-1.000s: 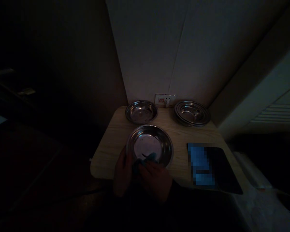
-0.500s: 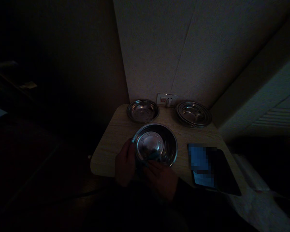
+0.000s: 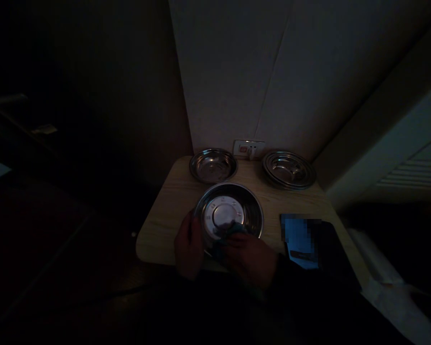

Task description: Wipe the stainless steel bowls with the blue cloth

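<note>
A shiny metal bowl (image 3: 225, 211) sits near the front of a small wooden table (image 3: 158, 230). At its left rim, my left hand (image 3: 188, 247) grips the edge with the fingers closed. My right hand (image 3: 249, 256) presses a dark bluish-green cloth (image 3: 233, 231) against the inside of the bowl's near wall. Part of the cloth is hidden under the fingers and hangs below the hand. Dim light blurs the detail around both hands.
Behind the bowl stand a shallow metal dish (image 3: 213, 165) on the left and a stack of metal dishes (image 3: 289, 169) on the right. A wall socket (image 3: 249, 148) is between them. A tablet-like device with a lit, blurred screen (image 3: 300, 242) lies at the right.
My right hand has moved slightly right with the cloth, uncovering more of the bowl's bottom. The left hand stays at the left rim, and the bowl has barely shifted.
</note>
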`<state>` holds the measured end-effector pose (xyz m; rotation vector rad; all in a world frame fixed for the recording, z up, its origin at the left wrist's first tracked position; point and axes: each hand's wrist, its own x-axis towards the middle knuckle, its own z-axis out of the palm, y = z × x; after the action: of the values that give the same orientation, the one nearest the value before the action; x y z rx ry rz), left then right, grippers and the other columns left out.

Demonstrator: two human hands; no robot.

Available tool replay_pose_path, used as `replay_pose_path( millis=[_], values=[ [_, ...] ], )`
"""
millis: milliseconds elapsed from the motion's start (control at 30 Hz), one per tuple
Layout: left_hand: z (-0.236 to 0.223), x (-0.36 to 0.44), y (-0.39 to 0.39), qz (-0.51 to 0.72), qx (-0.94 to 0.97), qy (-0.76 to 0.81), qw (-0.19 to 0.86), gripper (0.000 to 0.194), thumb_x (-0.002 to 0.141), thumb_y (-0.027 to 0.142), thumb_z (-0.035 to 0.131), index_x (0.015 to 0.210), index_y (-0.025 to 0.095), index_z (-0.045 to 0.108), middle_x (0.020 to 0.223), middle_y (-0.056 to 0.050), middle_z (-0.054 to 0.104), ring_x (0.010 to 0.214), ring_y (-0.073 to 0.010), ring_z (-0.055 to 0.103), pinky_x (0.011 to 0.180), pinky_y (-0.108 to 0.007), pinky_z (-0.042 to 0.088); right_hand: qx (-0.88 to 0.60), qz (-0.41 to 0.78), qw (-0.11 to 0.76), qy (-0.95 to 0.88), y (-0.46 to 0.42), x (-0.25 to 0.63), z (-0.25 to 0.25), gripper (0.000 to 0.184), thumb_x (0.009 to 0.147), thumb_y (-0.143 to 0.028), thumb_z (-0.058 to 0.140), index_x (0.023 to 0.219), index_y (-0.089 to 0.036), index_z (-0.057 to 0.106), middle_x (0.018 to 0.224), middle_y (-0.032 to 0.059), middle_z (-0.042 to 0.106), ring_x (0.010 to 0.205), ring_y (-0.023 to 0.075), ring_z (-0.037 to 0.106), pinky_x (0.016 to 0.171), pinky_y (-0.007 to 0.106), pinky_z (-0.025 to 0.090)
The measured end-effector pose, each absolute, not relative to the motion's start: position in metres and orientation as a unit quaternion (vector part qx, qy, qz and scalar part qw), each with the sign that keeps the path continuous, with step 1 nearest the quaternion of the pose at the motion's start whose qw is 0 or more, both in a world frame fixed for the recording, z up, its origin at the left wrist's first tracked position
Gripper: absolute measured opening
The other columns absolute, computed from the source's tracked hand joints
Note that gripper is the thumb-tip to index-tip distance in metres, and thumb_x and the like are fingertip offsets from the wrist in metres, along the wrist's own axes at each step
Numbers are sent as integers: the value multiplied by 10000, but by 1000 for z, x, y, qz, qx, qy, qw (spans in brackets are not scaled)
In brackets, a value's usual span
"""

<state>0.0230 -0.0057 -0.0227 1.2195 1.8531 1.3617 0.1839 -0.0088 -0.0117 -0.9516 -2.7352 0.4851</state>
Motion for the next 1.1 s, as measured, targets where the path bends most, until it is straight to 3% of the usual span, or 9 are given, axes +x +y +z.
replay_pose_path(
  millis=[133,233,433,567,700,833,933,1033,1100],
  values=[
    [-20,25,-4,466,471,703,257,394,845,408,345,936,148,627,892,-78,684,807,-181,619,714,-262,474,-369,142,132,-909,11,151,-12,204,875,-227,454,1044,-203,566,1075,40,604,965,171,522,801,283,450],
    [-21,22,-8,453,480,714,232,372,840,393,356,948,158,623,917,-84,681,822,-191,617,729,-278,474,-414,52,133,-899,37,133,-4,241,886,-217,420,1092,-200,546,1167,88,530,1004,211,484,773,323,465],
    [-21,29,-10,470,441,735,209,363,837,371,371,1005,167,619,996,-91,671,897,-197,615,758,-270,470,-529,-47,26,-847,60,162,10,228,870,-158,384,966,-137,590,1019,176,527,911,262,513,622,336,477],
    [-21,29,-5,456,425,745,237,378,833,396,361,949,155,628,925,-95,682,830,-203,625,720,-285,475,-495,30,7,-868,33,159,-4,182,853,-173,435,954,-155,585,960,129,558,809,202,558,619,295,472],
    [-25,24,-9,453,429,738,258,371,835,399,356,927,161,626,920,-90,681,833,-199,622,727,-282,472,-420,74,93,-900,36,134,-10,159,857,-224,459,967,-187,568,974,79,558,866,186,551,689,280,468],
    [-28,26,-12,462,405,749,248,370,836,395,355,941,164,624,962,-102,674,874,-210,613,758,-301,466,-527,95,170,-827,62,117,-3,184,862,-167,428,989,-143,559,1017,127,554,898,204,548,737,319,461],
    [-28,25,-10,480,407,743,228,367,831,393,365,958,166,623,986,-105,669,890,-207,608,753,-293,464,-520,183,244,-798,55,111,-4,211,893,-219,403,1027,-142,547,999,94,597,910,159,562,797,269,449],
    [-21,16,-6,471,394,765,196,362,831,398,374,945,173,634,940,-94,679,847,-201,612,707,-282,464,-392,242,222,-859,27,124,-8,238,897,-224,401,1087,-185,539,976,37,630,895,122,579,784,221,447],
    [-14,8,-4,460,396,774,180,358,837,399,369,901,184,647,872,-74,689,780,-188,614,654,-268,461,-315,216,168,-909,9,147,-10,266,861,-259,475,1114,-211,539,1021,46,621,943,152,566,801,260,442]
  ],
)
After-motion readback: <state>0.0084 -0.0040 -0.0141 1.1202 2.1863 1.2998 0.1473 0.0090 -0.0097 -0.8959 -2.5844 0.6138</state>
